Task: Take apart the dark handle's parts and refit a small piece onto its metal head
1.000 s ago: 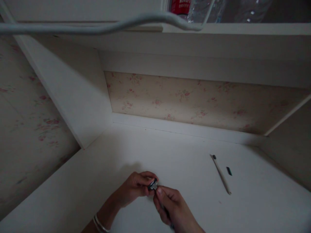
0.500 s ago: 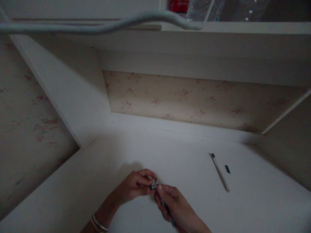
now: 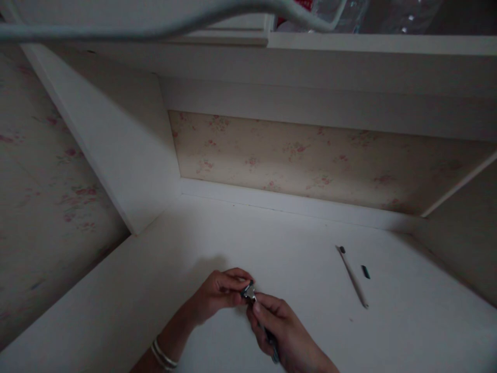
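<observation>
In front of me, above the white tabletop, both hands are on a razor (image 3: 249, 292) with a silvery head and a dark handle. My right hand (image 3: 277, 321) is wrapped round the handle, whose lower end sticks out below the fingers. My left hand (image 3: 219, 292) pinches the razor's head between thumb and fingers. That grip partly hides the edge of the head. White bands (image 3: 163, 356) circle my left wrist.
To the right lie a slim white toothbrush (image 3: 354, 281) with a dark head and a small dark-green piece (image 3: 365, 271). A side panel (image 3: 104, 129) stands left. A pale bent bar (image 3: 155, 33) and a shelf (image 3: 349, 44) with plastic bottles (image 3: 341, 15) hang overhead.
The razor's head shows more between my hands, as my left fingers have shifted slightly up on it. The camera view has moved a little. Both hands keep their hold.
</observation>
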A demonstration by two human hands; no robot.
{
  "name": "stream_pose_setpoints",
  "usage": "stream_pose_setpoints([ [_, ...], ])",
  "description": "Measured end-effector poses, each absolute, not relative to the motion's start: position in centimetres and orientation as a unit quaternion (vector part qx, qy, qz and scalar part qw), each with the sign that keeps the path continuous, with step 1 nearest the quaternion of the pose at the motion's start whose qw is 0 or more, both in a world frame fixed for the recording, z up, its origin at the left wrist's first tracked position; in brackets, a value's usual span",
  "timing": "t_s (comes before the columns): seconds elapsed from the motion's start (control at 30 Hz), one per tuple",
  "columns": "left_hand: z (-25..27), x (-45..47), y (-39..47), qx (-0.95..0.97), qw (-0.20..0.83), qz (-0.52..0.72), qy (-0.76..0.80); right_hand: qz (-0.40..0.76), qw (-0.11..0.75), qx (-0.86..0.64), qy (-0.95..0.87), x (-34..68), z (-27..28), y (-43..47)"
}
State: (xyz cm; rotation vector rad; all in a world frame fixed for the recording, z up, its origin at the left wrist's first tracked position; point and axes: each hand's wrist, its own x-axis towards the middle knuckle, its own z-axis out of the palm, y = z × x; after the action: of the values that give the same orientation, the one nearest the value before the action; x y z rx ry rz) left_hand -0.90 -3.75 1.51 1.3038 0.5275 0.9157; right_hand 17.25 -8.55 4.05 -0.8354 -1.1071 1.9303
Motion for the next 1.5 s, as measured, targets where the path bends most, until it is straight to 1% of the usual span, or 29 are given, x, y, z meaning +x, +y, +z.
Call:
stream_pose_setpoints([
  [0.07,1.0,-0.7,-3.7,0.549,0.68,0.431,0.225,0.745,0.374,-0.327,-0.445,17.3,4.3,-8.5],
  [0.27,0.2,-0.2,-3.5,0.511,0.679,0.482,0.211,0.696,0.425,-0.331,-0.474,17.3,4.2,-8.1],
  [0.5,0.4,0.0,-3.5,0.496,0.674,0.505,0.209,0.64,0.421,-0.386,-0.515,16.6,3.6,-8.3],
  [0.73,0.3,0.3,-3.7,0.488,0.685,0.497,0.215,0.681,0.419,-0.395,-0.453,16.0,3.6,-8.7],
  [0.9,0.4,0.6,-3.7,0.449,0.692,0.517,0.229,0.668,0.443,-0.412,-0.433,15.6,3.2,-8.8],
  [1.13,0.0,0.7,-3.7,0.351,0.752,0.522,0.199,0.668,0.452,-0.41,-0.426,15.3,3.1,-8.8],
  [1.37,0.2,1.2,-4.1,0.336,0.776,0.492,0.207,0.678,0.447,-0.409,-0.415,15.0,2.5,-8.8],
  [1.5,0.2,1.1,-4.0,0.339,0.775,0.495,0.199,0.678,0.464,-0.4,-0.405,14.8,2.5,-8.8],
])
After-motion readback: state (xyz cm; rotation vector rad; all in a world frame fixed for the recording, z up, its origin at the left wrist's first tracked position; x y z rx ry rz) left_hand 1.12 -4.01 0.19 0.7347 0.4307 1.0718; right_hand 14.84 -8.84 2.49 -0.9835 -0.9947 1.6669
